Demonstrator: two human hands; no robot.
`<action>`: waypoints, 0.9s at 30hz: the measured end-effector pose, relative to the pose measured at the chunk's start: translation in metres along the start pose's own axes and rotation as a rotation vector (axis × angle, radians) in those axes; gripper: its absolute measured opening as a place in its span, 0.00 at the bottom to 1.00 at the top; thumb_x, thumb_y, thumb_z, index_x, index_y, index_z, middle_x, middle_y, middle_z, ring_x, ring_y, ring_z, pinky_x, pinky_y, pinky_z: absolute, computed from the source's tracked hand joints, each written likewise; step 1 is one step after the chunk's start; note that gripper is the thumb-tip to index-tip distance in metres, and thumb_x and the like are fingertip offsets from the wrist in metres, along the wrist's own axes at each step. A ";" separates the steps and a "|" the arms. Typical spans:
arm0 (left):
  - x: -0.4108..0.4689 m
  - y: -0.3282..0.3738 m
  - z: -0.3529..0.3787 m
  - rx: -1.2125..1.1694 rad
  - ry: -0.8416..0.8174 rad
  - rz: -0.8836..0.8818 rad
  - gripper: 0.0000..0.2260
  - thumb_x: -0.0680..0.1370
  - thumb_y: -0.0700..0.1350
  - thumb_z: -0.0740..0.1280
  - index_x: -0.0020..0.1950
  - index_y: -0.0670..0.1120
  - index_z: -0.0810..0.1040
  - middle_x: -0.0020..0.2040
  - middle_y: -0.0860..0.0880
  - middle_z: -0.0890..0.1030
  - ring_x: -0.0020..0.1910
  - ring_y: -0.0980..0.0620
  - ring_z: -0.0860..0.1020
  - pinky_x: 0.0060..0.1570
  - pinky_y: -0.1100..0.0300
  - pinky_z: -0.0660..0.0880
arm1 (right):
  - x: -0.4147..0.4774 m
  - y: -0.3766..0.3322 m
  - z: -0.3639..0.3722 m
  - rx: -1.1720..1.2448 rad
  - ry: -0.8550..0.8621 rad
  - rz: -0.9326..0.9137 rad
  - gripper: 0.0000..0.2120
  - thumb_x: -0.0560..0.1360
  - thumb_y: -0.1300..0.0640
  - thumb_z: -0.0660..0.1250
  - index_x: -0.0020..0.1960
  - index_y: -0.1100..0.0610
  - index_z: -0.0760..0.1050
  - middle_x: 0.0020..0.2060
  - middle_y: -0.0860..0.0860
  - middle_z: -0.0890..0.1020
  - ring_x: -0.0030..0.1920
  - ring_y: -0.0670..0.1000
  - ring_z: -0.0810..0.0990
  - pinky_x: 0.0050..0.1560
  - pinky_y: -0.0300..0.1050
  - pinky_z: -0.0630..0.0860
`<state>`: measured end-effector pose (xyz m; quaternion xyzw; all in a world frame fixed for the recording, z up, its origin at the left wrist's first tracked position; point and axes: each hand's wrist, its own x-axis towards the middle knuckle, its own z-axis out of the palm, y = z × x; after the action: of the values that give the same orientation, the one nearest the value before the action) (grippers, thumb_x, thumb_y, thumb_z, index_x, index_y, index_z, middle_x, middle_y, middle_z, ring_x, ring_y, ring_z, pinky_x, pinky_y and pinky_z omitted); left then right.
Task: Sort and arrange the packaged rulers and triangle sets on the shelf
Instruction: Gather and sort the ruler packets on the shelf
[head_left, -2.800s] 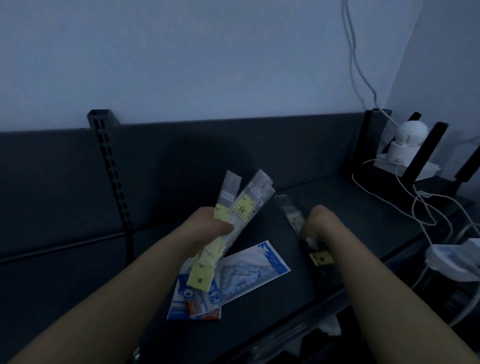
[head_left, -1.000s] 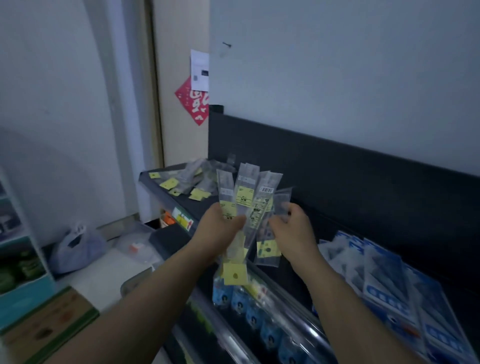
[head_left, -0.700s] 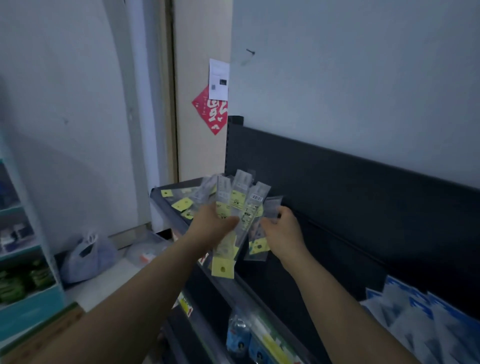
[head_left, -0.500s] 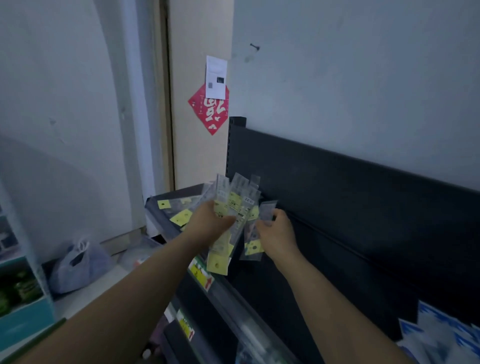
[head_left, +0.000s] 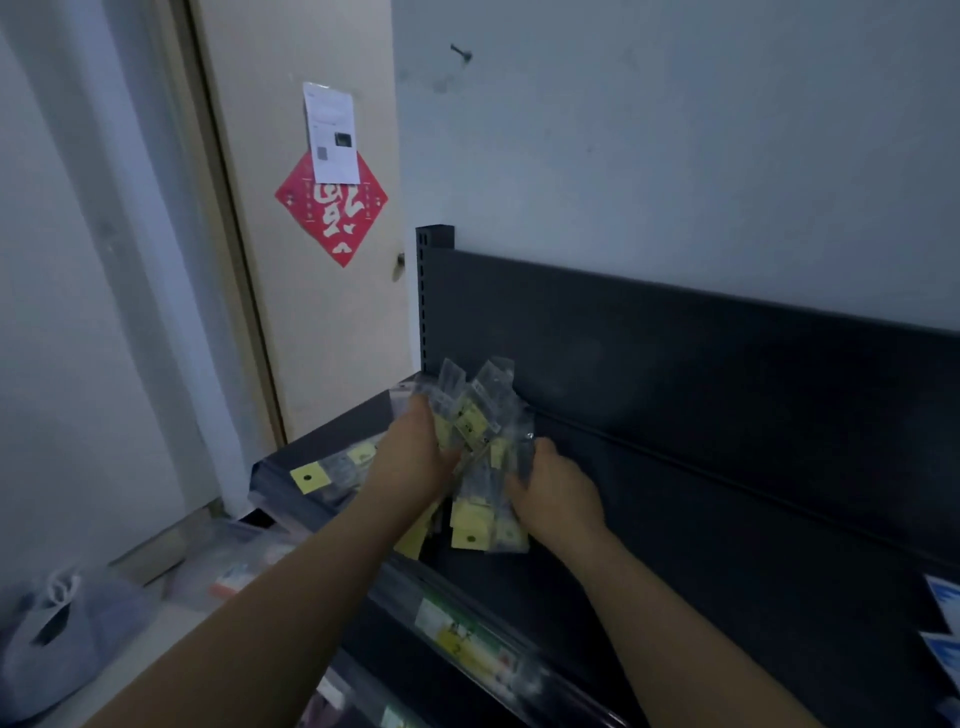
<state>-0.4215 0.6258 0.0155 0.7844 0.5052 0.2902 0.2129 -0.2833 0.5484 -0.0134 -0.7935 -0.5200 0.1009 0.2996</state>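
I lay the ruler packets on the shelf at its left end, left hand and right hand both clamped on them; next, probably: let go, straighten them.

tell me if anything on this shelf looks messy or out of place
Yes. The ruler packs gripped by the left hand and right hand are splayed at mixed angles, not squared up; loose packs at the left end of the shelf lie crossed.
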 end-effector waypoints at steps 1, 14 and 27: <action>0.001 -0.003 0.001 0.050 -0.013 0.020 0.20 0.74 0.46 0.71 0.59 0.44 0.65 0.49 0.44 0.76 0.44 0.46 0.77 0.39 0.56 0.72 | -0.001 0.000 0.000 -0.062 0.002 -0.011 0.13 0.78 0.47 0.61 0.53 0.57 0.71 0.47 0.52 0.77 0.45 0.50 0.76 0.41 0.45 0.75; -0.006 0.020 0.019 0.461 -0.029 0.498 0.16 0.79 0.57 0.58 0.60 0.50 0.76 0.58 0.49 0.78 0.58 0.47 0.74 0.54 0.55 0.69 | -0.039 0.016 -0.037 -0.192 0.092 -0.020 0.15 0.79 0.50 0.60 0.62 0.54 0.74 0.60 0.50 0.76 0.59 0.50 0.74 0.59 0.42 0.70; -0.090 0.131 0.080 0.103 -0.192 0.761 0.14 0.81 0.51 0.58 0.63 0.51 0.75 0.57 0.53 0.80 0.54 0.52 0.77 0.54 0.57 0.73 | -0.136 0.094 -0.120 -0.305 0.323 0.126 0.22 0.78 0.50 0.62 0.70 0.56 0.69 0.67 0.51 0.74 0.66 0.50 0.72 0.67 0.41 0.64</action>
<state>-0.3093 0.4876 0.0161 0.9487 0.1703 0.2481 0.0967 -0.2149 0.3569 0.0080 -0.8664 -0.4240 -0.0888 0.2485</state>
